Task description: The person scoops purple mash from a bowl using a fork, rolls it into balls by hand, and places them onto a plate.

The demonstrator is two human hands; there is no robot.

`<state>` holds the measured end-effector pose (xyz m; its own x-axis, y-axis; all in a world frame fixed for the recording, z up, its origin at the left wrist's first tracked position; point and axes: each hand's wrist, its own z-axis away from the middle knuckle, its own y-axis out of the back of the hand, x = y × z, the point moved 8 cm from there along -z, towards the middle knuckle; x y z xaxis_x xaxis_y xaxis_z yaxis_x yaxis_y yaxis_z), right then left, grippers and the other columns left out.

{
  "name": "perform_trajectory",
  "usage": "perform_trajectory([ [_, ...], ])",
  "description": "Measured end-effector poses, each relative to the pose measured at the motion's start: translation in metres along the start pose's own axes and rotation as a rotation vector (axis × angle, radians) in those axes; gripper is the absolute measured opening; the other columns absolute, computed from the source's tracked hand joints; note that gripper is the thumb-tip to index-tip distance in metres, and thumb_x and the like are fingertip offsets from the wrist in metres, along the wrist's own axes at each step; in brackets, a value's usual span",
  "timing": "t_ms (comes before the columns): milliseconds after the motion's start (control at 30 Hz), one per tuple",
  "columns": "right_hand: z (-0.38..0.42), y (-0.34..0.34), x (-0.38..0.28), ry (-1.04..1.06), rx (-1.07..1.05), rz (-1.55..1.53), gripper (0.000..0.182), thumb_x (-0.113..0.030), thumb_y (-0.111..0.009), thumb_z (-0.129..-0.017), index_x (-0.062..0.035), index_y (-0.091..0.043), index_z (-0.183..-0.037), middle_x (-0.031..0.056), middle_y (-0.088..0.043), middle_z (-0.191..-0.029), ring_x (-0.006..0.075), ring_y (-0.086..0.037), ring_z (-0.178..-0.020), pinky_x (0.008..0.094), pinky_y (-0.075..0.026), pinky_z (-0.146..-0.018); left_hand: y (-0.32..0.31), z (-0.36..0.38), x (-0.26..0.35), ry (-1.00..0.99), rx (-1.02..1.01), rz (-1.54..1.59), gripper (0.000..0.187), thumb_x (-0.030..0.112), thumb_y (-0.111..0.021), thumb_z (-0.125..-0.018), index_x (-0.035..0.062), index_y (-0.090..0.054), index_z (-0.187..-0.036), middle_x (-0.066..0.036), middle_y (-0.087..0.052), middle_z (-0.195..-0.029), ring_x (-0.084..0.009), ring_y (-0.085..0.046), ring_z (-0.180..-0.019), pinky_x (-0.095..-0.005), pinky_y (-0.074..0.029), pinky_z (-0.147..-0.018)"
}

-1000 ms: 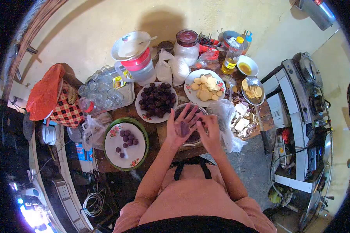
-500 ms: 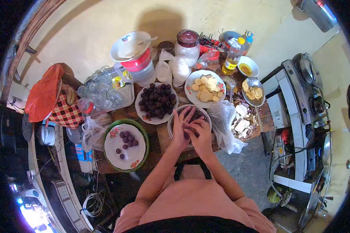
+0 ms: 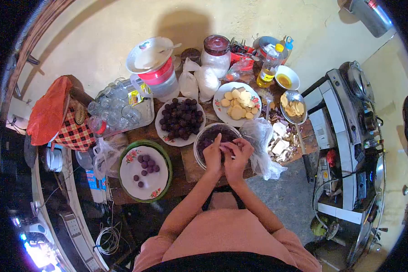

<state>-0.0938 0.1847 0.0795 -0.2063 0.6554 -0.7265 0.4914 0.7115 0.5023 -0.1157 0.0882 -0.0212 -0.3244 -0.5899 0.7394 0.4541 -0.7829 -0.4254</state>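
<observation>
A clear bowl (image 3: 197, 156) with purple dough (image 3: 216, 132) in it stands at the table's front, close to my body. Over its near side my left hand (image 3: 212, 155) and my right hand (image 3: 237, 157) meet, fingertips together and fingers curled. Whatever lies between the fingers is mostly hidden. To the left, several small purple balls (image 3: 148, 165) rest on a flowered white plate (image 3: 133, 183) set on a green-rimmed one. Behind the bowl, a white plate (image 3: 167, 138) carries a heap of dark purple balls (image 3: 182, 119).
A plate (image 3: 219, 110) of pale round slices stands behind the bowl. Right of it are a plastic bag (image 3: 257, 147), peelings (image 3: 282, 144), an oil bottle (image 3: 267, 72) and a knife (image 3: 301, 143). Glass jars (image 3: 115, 109) sit at the back left; a stove (image 3: 349, 104) stands right.
My hands have drawn back slightly toward the bowl's near side. Their fingers, spread over the bowl before, are now curled and brought together. The view has shifted a little.
</observation>
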Motion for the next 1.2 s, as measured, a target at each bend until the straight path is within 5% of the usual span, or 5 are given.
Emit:
perform_trajectory([
  [333, -0.016, -0.029, 0.073, -0.397, -0.476, -0.328, 0.025, -0.012, -0.067, -0.072, -0.0048, -0.064, -0.096, 0.0101, -0.064, -0.078, 0.0193, -0.060, -0.067, 0.0289, -0.047, -0.064, 0.013, -0.018, -0.003, 0.244, -0.245, 0.340, 0.037, 0.033, -0.048, -0.088, 0.0100, -0.050, -0.058, 0.003, -0.030, -0.039, -0.0090, -0.022, -0.028, -0.0233, -0.016, -0.030],
  [533, -0.017, -0.042, 0.084, -0.304, -0.589, -0.207, 0.022, -0.019, -0.066, -0.073, -0.0052, -0.066, -0.089, 0.0131, -0.064, -0.081, 0.0227, -0.061, -0.071, 0.0311, -0.046, -0.066, 0.000, -0.009, 0.028, 0.189, -0.328, 0.310, 0.052, 0.045, -0.043, -0.087, 0.0098, -0.040, -0.124, -0.011, -0.060, -0.100, -0.0195, -0.063, -0.072, -0.0181, -0.046, -0.042],
  [833, -0.025, -0.040, 0.090, -0.285, -0.659, -0.261, 0.020, -0.020, -0.063, -0.076, -0.0058, -0.067, -0.089, 0.0132, -0.063, -0.077, 0.0244, -0.060, -0.068, 0.0328, -0.045, -0.065, 0.007, -0.004, 0.026, 0.288, -0.230, 0.404, 0.047, 0.050, -0.037, -0.087, 0.0094, -0.053, -0.105, -0.013, -0.059, -0.102, -0.0230, -0.062, -0.082, -0.0222, -0.050, -0.050],
  [967, -0.023, -0.040, 0.086, -0.226, -0.708, -0.220, 0.019, -0.021, -0.063, -0.076, -0.0064, -0.067, -0.089, 0.0146, -0.063, -0.081, 0.0256, -0.061, -0.072, 0.0329, -0.046, -0.068, 0.001, -0.013, 0.006, 0.209, -1.299, 0.852, 0.041, 0.046, -0.040, -0.089, 0.0091, -0.051, -0.076, -0.011, -0.056, -0.074, -0.0164, -0.058, -0.066, -0.0249, -0.044, -0.041],
  [1200, -0.011, -0.051, 0.066, 0.108, -0.836, 0.035, 0.027, -0.026, -0.059, -0.079, -0.0100, -0.062, -0.100, 0.0182, -0.062, -0.084, 0.0344, -0.059, -0.079, 0.0408, -0.046, -0.072, -0.013, 0.009, 0.031, 0.325, -0.353, 0.467, 0.022, 0.023, -0.045, -0.091, 0.0034, -0.053, -0.084, -0.009, -0.054, -0.075, -0.0118, -0.049, -0.056, -0.0188, -0.035, -0.036],
])
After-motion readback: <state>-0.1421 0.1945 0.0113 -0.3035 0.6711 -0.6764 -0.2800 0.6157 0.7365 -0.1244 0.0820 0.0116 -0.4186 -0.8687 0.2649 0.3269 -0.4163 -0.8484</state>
